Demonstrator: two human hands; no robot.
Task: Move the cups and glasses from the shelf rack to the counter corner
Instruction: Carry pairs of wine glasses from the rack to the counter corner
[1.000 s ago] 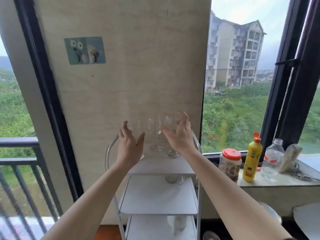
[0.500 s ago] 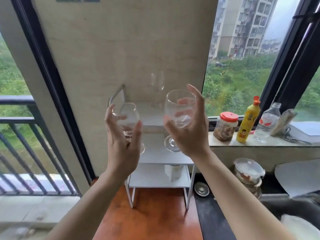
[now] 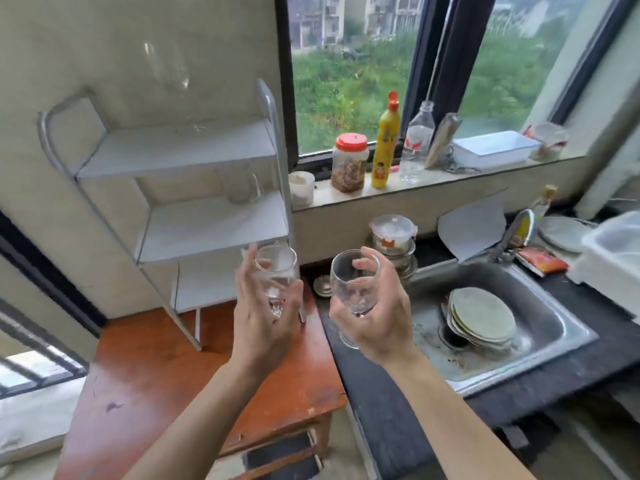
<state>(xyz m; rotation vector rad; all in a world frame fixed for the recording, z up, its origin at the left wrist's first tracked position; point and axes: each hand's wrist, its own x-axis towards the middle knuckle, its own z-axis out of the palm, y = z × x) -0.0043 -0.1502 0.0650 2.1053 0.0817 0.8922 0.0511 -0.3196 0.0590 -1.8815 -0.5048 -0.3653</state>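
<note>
My left hand [image 3: 263,317] grips a clear stemmed glass [image 3: 277,275] around its bowl, in front of the white shelf rack [image 3: 180,150]. My right hand [image 3: 377,317] grips a second stemmed glass [image 3: 353,282], held over the dark counter corner [image 3: 332,327] left of the sink. A tall clear glass [image 3: 173,74] still stands on the rack's top shelf. A glass mug [image 3: 242,185] sits on the middle shelf. The lowest shelf is partly hidden behind my left hand.
A steel sink [image 3: 540,306] with stacked plates [image 3: 481,317] lies to the right. The windowsill holds a red-lidded jar [image 3: 349,161], a yellow bottle [image 3: 386,143] and a clear bottle [image 3: 415,140]. Lidded containers [image 3: 393,233] stand at the counter's back. The rack stands on an orange-brown table [image 3: 156,375].
Both hands took a stemmed glass off the rack's top shelf, lifted them, and carried them down and rightward toward the counter. My view swung right, bringing the sink into sight.
</note>
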